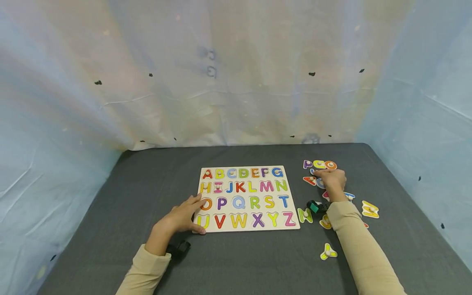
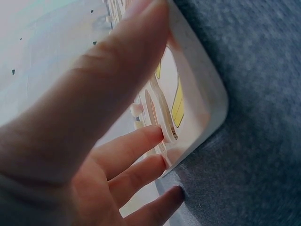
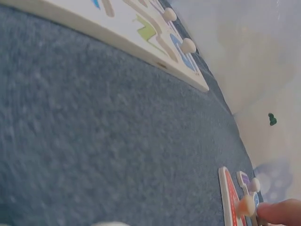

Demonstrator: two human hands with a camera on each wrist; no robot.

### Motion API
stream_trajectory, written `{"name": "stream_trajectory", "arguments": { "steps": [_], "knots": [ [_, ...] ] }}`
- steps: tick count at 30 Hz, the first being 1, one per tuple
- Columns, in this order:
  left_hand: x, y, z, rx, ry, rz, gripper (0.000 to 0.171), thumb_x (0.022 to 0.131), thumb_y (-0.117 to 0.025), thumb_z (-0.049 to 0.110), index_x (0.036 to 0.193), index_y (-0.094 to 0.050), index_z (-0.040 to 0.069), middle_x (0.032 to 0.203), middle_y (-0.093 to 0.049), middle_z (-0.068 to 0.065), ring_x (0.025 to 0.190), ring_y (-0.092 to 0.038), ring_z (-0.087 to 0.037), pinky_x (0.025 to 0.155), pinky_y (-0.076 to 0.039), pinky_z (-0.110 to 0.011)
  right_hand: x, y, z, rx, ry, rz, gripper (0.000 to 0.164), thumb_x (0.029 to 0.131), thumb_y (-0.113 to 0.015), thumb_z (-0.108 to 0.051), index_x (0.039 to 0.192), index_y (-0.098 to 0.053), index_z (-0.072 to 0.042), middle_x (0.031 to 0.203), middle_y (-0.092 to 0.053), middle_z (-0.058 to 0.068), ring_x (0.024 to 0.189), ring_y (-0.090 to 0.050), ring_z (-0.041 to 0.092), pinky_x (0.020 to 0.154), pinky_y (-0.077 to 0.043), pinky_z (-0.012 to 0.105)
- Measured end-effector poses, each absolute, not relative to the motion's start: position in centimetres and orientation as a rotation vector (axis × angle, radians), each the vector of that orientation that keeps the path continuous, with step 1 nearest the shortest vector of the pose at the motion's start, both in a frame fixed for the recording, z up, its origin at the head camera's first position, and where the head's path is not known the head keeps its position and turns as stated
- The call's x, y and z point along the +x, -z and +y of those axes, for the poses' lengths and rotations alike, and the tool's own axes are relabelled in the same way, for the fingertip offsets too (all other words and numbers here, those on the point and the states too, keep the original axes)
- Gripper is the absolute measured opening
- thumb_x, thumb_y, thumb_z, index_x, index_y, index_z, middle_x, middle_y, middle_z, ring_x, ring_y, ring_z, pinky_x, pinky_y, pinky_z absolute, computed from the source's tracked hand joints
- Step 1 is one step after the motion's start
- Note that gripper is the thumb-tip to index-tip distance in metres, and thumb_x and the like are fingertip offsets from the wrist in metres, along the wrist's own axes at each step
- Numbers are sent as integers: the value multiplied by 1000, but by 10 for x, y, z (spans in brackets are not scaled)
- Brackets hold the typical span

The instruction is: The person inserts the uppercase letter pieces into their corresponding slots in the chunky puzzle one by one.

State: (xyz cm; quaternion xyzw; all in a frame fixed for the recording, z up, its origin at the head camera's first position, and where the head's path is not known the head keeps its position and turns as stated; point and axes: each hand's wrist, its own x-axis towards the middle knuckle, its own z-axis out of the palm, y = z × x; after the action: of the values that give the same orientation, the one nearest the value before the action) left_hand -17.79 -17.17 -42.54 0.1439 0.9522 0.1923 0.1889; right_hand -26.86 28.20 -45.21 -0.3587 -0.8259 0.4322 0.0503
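Note:
A white wooden alphabet puzzle board (image 1: 245, 209) lies on the grey table. Knobbed letters sit in its top row and in the H and I places. My left hand (image 1: 184, 215) rests at the board's left edge, thumb by the near corner and fingers spread over the O area; its thumb and fingers also show in the left wrist view. At the right, my right hand (image 1: 333, 181) pinches a small blue letter piece (image 1: 312, 171), mostly hidden by the fingertips. A red letter piece (image 3: 228, 195) lies beside that fingertip in the right wrist view.
Loose knobbed letters surround the right hand: a purple P (image 1: 307, 164), an orange O (image 1: 330, 164), a green N (image 1: 305, 215), a yellow W (image 1: 370, 209) and others. A yellow Y (image 1: 328, 251) lies nearer. Hanging sheets (image 1: 236, 102) enclose the table.

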Motion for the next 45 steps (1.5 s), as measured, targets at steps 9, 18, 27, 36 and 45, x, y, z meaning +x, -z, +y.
{"name": "stream_trajectory", "arguments": {
  "steps": [9,18,27,36,45],
  "knots": [
    [-182,426,-172,418,-531,2680,97,66,-87,33,148,-39,10,160,-26,-16,148,-21,-44,109,-23,-72,-264,443,265,-853,-1363,-2500,36,82,-74,-27,108,-73,-3,119,-69,17,96,-64,27,70,-49,29],
    [-182,427,-171,422,-521,2674,98,66,-87,34,147,-39,10,160,-26,-17,148,-21,-44,109,-23,-72,-263,438,230,-665,-1435,-2481,31,82,-74,-18,107,-73,1,116,-68,21,84,-57,14,60,-41,16],
    [-180,430,-171,418,-533,2677,97,66,-87,33,147,-40,10,160,-26,-16,148,-22,-44,108,-24,-72,-257,433,184,-501,-1540,-2538,27,84,-72,-17,104,-74,1,61,-55,-4,71,-46,15,60,-34,25],
    [-181,431,-173,425,-519,2686,98,66,-87,34,147,-39,10,160,-27,-16,147,-23,-45,108,-24,-72,-252,440,147,-417,-1637,-2543,25,82,-74,-17,101,-75,0,54,-40,-9,55,-34,10,52,-28,23],
    [-181,429,-172,428,-514,2688,97,66,-87,34,147,-40,10,160,-27,-17,147,-23,-45,108,-25,-71,-248,448,113,-323,-1686,-2578,22,82,-74,-14,99,-75,-1,54,-37,-8,52,-32,8,49,-25,21]
  ]
}}
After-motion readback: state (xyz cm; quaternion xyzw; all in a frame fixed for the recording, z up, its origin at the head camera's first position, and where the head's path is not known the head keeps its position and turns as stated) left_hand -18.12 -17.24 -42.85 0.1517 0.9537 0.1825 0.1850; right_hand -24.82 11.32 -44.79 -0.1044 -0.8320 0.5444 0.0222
